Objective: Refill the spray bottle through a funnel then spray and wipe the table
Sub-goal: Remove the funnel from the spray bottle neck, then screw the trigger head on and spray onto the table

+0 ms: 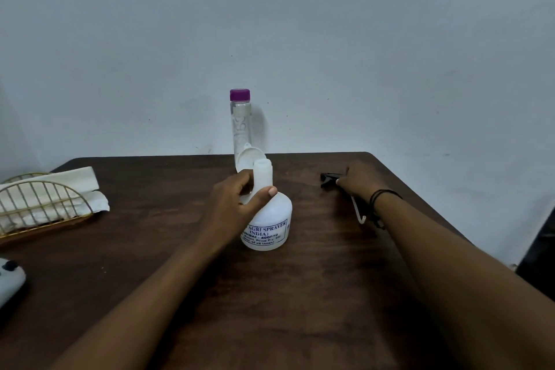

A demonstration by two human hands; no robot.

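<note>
Forearms up close: left hand [237,204] wrapped round the open spray bottle [265,216]'s neck, right hand [359,182] resting on the sprayer head [330,179]; grip unclear. I'd keep steadying it, funnel [249,159] behind goes in next.

Funnel [250,159] half behind spray bottle [267,213]; sprayer head [330,179] partly under right hand [362,182].
</note>
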